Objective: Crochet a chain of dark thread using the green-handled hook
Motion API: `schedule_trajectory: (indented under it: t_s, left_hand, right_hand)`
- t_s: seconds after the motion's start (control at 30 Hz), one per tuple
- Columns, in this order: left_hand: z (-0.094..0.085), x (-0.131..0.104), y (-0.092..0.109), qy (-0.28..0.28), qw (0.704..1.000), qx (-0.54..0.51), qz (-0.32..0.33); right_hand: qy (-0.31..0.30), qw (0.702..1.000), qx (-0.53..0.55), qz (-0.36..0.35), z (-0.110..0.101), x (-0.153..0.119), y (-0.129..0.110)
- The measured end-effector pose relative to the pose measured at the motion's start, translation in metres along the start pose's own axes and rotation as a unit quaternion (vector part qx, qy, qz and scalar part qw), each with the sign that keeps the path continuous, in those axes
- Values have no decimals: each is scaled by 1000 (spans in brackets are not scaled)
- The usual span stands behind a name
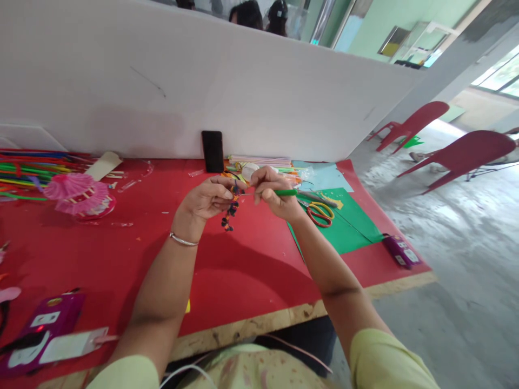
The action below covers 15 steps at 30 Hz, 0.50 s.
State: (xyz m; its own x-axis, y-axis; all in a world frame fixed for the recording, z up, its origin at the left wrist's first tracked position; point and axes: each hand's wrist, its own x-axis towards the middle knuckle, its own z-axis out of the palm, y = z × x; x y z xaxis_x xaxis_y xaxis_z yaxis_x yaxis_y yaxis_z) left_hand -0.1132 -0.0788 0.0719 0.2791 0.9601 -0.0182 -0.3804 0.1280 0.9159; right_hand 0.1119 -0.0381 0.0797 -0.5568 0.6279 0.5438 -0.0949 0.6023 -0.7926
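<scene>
Over the red table, my left hand is closed on a small dark and orange strand, which hangs down from its fingertips. Close to its right, my right hand is closed around a thin tool with a green handle. The tool's thin tip points left and reaches the strand's upper part. Whether the tip touches the strand is too small to tell. Scissors with red and yellow handles lie just right of my right hand, on a green sheet.
A black phone leans on the white partition. Pink pleated craft and coloured sticks lie left. Purple boxes sit at the near left and right edge. Red chairs stand beyond; people's heads show behind the partition.
</scene>
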Motion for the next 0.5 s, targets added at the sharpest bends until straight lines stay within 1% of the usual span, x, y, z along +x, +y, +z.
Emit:
schedule_trajectory:
  t_s: [0.07,0.1,0.13,0.17,0.2,0.23,0.27,0.3,0.33,0.4,0.5]
  left_hand:
    - [8,0,-3,57,995,27,72]
    - [11,1,-5,98,987,48,117]
    - [14,3,-8,140,974,78,160]
    - [15,4,-10,182,956,111,203]
    - [16,6,-13,216,936,147,236]
    - [15,9,-16,243,917,178,262]
    - [15,11,-19,261,903,197,280]
    - [14,13,-22,272,894,203,291]
    - [14,16,-24,280,893,189,297]
    - [15,19,-26,286,903,119,297]
    - [19,22,-26,264,927,7,267]
  right_hand:
    - [52,990,92,89,13,-3,5]
    - [84,973,151,151,21,-3,8]
    - [100,951,199,214,28,-3,12]
    - [123,930,227,262,34,-1,15]
    - [142,911,248,297,40,2,17]
    - [156,899,261,316,44,5,18]
    - [168,893,270,318,47,9,18]
    - [174,895,275,306,50,13,17]
    - [180,900,276,285,52,16,16]
    - [183,915,269,239,54,21,13]
    - [178,936,232,198,57,24,12]
